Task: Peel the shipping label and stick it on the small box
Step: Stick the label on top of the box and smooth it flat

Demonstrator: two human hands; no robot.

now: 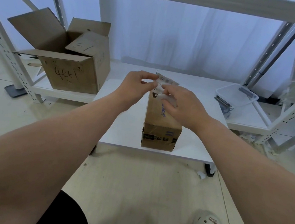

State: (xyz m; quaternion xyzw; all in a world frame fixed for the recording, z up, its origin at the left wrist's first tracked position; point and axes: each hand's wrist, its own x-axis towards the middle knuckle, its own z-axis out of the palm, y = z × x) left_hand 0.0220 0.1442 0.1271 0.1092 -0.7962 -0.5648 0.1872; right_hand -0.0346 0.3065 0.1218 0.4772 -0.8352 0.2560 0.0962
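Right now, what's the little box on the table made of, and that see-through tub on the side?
The small box looks like brown cardboard: matte, with creased edges and glossy tape across its near end. The tub looks like clear plastic, since the shelf shows through its thin, slightly shiny walls. The label in the hands seems to be thin white paper, though it is blurry.

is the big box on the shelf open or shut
Open: the big box on the left shelf has its top flaps raised and spread, showing the dark inside.
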